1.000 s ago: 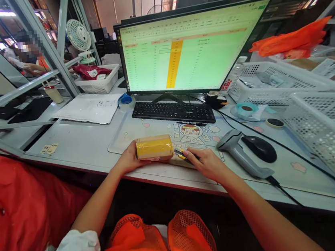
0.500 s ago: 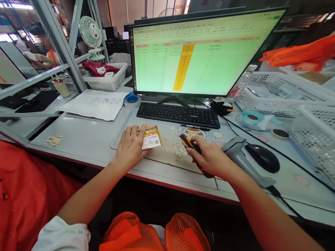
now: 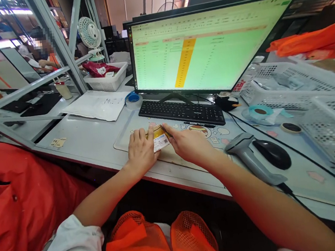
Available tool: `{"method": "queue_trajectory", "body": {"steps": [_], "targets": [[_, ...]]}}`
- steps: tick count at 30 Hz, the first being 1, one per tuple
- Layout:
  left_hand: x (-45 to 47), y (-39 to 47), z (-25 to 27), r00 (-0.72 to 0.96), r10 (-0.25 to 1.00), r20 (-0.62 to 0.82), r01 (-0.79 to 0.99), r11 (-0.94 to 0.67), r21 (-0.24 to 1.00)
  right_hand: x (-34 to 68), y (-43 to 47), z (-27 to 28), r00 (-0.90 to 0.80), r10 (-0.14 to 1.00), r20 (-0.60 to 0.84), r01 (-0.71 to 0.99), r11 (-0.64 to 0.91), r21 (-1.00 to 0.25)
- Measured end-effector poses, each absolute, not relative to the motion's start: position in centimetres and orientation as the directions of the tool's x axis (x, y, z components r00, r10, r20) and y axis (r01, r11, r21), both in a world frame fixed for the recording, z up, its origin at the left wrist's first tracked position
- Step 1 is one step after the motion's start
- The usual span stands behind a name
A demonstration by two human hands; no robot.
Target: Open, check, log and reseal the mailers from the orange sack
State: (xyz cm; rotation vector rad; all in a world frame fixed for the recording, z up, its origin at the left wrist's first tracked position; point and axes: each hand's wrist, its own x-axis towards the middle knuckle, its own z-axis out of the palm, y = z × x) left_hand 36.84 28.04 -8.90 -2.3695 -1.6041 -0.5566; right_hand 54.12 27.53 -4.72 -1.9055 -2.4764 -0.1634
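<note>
Your left hand (image 3: 142,152) presses the yellow taped parcel (image 3: 159,137) flat on the desk mat (image 3: 171,157), at 6 o'clock from the keyboard (image 3: 181,112). Your right hand (image 3: 187,143) is closed around a cutter at its 3 o'clock edge; the parcel looks unopened, so cutting remains.

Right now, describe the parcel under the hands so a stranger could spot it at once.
Start at the monitor and drop past the keyboard to the desk mat. There the left hand and right hand press on the parcel. It alone is wrapped in yellow tape, with a white label facing up.
</note>
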Motion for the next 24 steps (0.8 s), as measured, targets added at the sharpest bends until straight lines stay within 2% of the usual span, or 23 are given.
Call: {"method": "queue_trajectory", "body": {"steps": [6,15,17,19,22,24], "targets": [[37.2,28.0,-9.1,0.314,0.844,0.435,0.920,-0.384,0.080,52.5,26.7,-4.1,-0.185,0.983,-0.009,0.970,0.184,0.161],[37.1,28.1,-9.0,0.300,0.842,0.448,0.923,-0.374,0.085,54.4,24.2,-4.6,-0.224,0.967,-0.120,0.961,0.240,0.139],[35.7,28.5,-9.1,0.239,0.858,0.454,0.926,-0.342,0.159,56.0,24.2,-4.6,-0.234,0.964,-0.123,0.961,0.249,0.119],[33.7,29.0,-9.6,0.204,0.887,0.415,0.885,-0.348,0.309,57.9,24.7,-4.4,-0.288,0.957,-0.042,0.957,0.289,0.036],[30.9,29.5,-11.1,0.286,0.892,0.350,0.698,-0.444,0.562,59.8,26.0,-3.7,-0.477,0.862,0.172,0.858,0.499,-0.119],[29.9,29.7,-12.2,0.339,0.867,0.366,0.570,-0.499,0.652,59.8,27.0,-3.1,-0.590,0.774,0.230,0.765,0.627,-0.147]]}}
